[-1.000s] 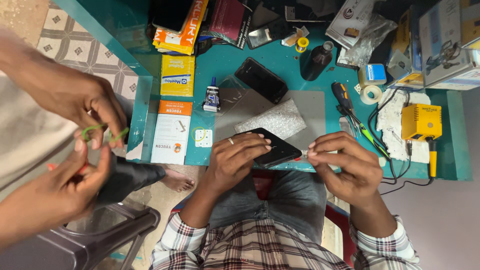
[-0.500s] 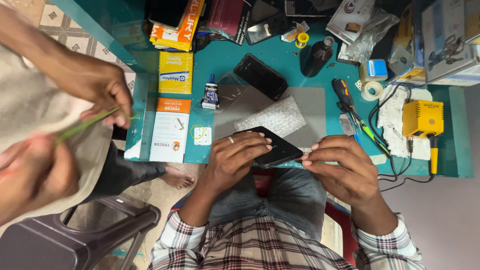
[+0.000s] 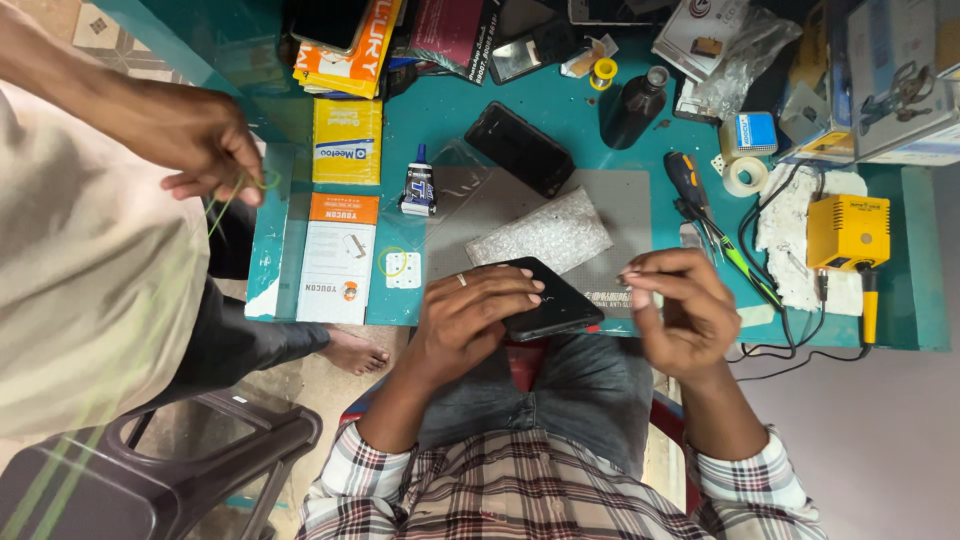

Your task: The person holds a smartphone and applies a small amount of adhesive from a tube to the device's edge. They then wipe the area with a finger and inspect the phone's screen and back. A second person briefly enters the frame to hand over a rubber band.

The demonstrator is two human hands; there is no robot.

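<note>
Head view: left hand clamps dark phone at the surface edge, long axis slanting down-right; right hand, fingertips pinched, hovers just right.

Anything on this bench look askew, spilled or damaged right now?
Nothing spilled or visibly broken. The black phone under the left hand juts over the teal table edge above the lap. The right hand is beside it. Cables trail off the edge too.
</note>
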